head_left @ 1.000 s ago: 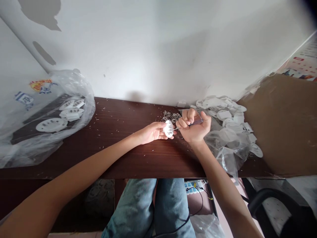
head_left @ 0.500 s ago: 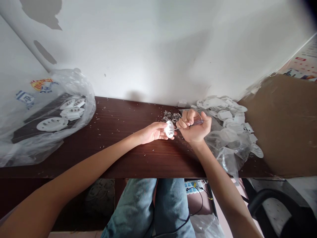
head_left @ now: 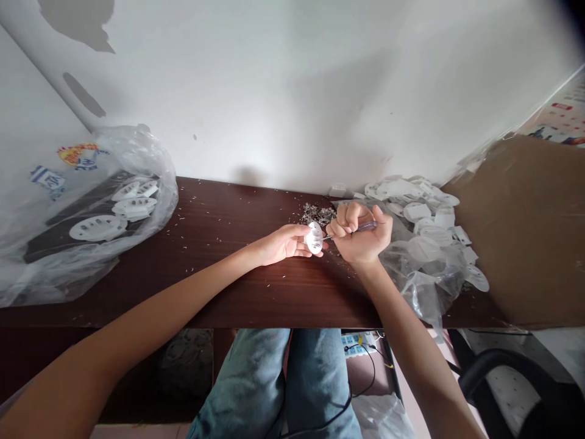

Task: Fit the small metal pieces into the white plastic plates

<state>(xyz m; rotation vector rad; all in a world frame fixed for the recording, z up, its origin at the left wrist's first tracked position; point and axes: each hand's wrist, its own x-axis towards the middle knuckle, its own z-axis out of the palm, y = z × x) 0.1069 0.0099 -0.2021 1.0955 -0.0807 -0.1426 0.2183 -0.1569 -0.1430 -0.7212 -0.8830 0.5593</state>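
- Far off at nine o'clock from my hands, a crumpled clear plastic bag (head_left: 153, 183) lies on the table. Inside it are a flat black board (head_left: 50, 235) and only a few white slotted plastic discs (head_left: 97, 227).
- Tiny pale flecks (head_left: 192, 269) are scattered across the dark brown wooden tabletop (head_left: 137, 299).
- My left hand (head_left: 286, 244) is closed, its fingers (head_left: 305, 251) curled under a white oval slotted plastic plate (head_left: 315, 238) and gripping it upright at their tips, just past my fingertips at about three o'clock from the palm.
- A heap of grey metal scraps (head_left: 317, 214) sits on the wood at twelve o'clock from that plate, near it but apart.
- My right hand (head_left: 361, 235) is a closed fist around a slim screwdriver with a dark purple handle (head_left: 367, 226). Its thin steel shaft points at nine o'clock to the edge of the plate, right beside it; I cannot tell if the tip touches.
- At three o'clock, a large pile of white plastic discs (head_left: 423, 210) spreads over a second clear plastic bag (head_left: 423, 286), far outnumbering the few on the left, so most of the discs lie on this side.
- Further right, a brown cardboard sheet (head_left: 525, 231) rises at the table's end.
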